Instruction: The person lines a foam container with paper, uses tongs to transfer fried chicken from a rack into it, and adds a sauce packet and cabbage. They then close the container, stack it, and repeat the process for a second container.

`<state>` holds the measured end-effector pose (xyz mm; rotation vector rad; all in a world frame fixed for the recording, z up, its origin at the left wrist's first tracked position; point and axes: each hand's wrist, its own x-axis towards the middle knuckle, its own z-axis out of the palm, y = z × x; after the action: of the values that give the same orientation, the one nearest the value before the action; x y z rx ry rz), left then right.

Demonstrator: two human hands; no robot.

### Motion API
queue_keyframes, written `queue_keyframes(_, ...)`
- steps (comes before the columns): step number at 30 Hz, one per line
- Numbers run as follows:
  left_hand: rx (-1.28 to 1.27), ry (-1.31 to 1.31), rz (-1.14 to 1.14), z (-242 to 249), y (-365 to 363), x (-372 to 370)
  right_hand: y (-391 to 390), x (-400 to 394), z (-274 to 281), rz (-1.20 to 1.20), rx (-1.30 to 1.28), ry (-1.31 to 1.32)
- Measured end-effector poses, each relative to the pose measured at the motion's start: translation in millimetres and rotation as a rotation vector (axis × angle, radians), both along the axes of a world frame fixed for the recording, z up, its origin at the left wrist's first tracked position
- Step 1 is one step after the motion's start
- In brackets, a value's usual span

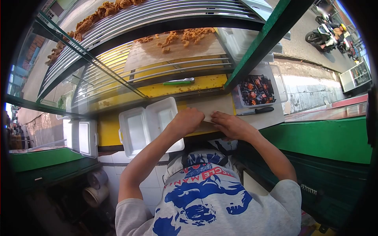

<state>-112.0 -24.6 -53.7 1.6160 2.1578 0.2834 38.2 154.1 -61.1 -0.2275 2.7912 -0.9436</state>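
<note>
Over the front edge of the counter, my left hand [189, 120] is closed, its fingertips pinching brown paper [212, 105]. Close to it on the right, my right hand [228, 125] has its fingers bent and pressed together on the same paper. A small gap separates the two hands, and the paper partly lies beneath them. Beside my left forearm, an open white foam box [134, 128] shows empty compartments. To the right of my right hand lies a black-handled knife [264, 110], below a clear container [256, 90] of dark and red packets.
Fried pieces [191, 36] lie on a sheet inside the glass-and-metal case, with more on its upper rack [88, 26]. Green tongs [179, 82] rest on the yellow shelf. A green post [258, 41] rises behind my right hand. Another foam box [87, 137] sits far left.
</note>
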Motion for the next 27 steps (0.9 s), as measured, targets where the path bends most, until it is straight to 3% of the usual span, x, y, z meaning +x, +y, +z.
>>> queue_keyframes(8, 0.012, 0.016, 0.082, 4, 4, 0, -21, 2, -20, -0.174, 0.059, 0.281)
queue_keyframes(11, 0.122, 0.042, 0.039, 29, -6, -2, -34, 3, 3, -0.308, 0.028, 0.291)
queue_keyframes(13, 0.591, 0.007, 0.125, 53, -24, 2, -42, 6, 32, -0.394, 0.046, 0.441)
queue_keyframes(14, 0.596, 0.009, 0.122, 66, -33, 3, -46, 9, 50, -0.395, 0.051, 0.445)
queue_keyframes(16, 0.885, -0.250, 0.462, 83, -60, 7, -55, 19, 82, -0.587, -0.172, 0.415)
queue_keyframes(17, 0.928, -0.284, 0.531, 68, -73, 4, -59, 20, 91, -0.589, -0.171, 0.415)
queue_keyframes(19, 0.896, -0.613, 0.613, 72, -88, 9, -67, 17, 104, -0.848, -0.755, 0.269)
queue_keyframes(21, 0.855, -1.206, 0.584, 71, -98, 13, -86, -1, 108, -0.857, -0.850, 0.279)
queue_keyframes(23, 0.680, -1.159, 0.739, 70, -110, 15, -103, -16, 98, -0.882, -0.955, 0.097)
queue_keyframes(25, 0.671, -1.087, 0.852, 63, -122, 12, -123, -29, 83, -0.901, -0.945, 0.043)
queue_keyframes(27, 0.656, -1.012, 0.963, 54, -134, 5, -137, -41, 59, -0.801, -0.384, 0.197)
